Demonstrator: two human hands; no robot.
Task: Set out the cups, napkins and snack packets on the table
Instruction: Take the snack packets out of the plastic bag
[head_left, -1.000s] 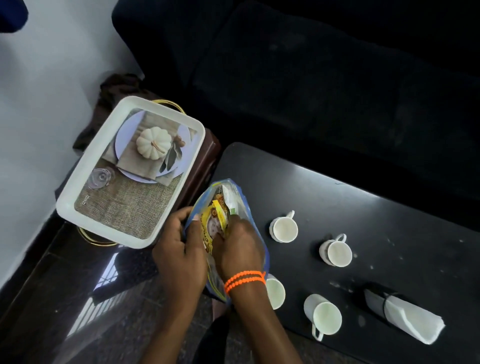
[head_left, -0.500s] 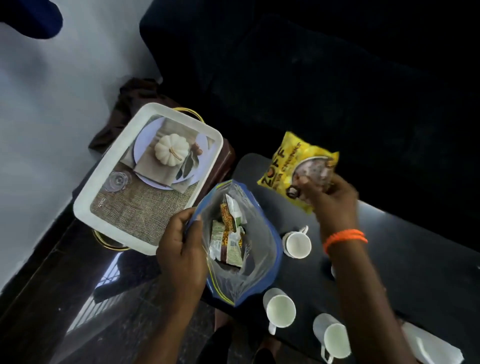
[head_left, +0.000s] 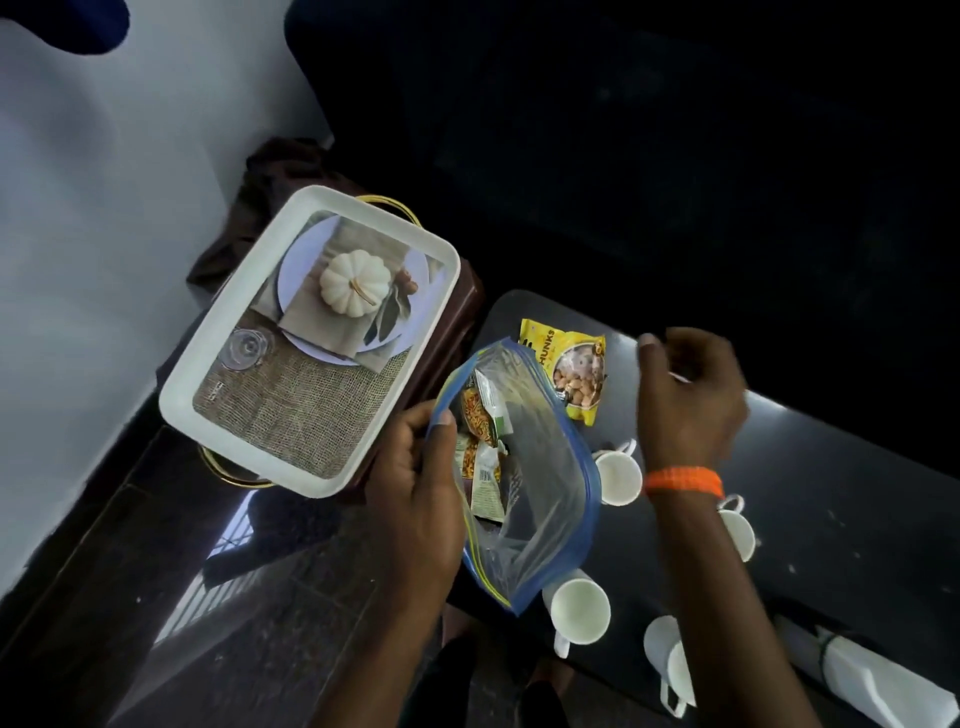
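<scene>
— What's over on the left?

— A white tray (head_left: 218, 374) with a pumpkin picture printed on its base, resting on a brown stand beside the black tabletop (head_left: 831, 493).

— And the hands?

— The left hand (head_left: 421, 488) grips the blue rim of a clear zip bag (head_left: 535, 499), thumb curled over the edge, holding its mouth open. A few snack packets (head_left: 480, 441) sit inside, just right of that thumb.

— Anything out on the tabletop?

— One yellow snack packet (head_left: 569, 371) lies flat near the far corner, just beyond the bag and apart from both hands. The right hand (head_left: 691, 395) hovers to its right, fingers loosely curled, holding nothing, an orange band on the wrist.

— Cups?

— Four white cups: one (head_left: 618, 475) beside the bag under that wrist, another (head_left: 737, 530) partly hidden by the forearm, and two (head_left: 579, 605) (head_left: 672, 660) nearer me. A rolled bundle of white napkins (head_left: 878, 675) lies at the far right.
</scene>
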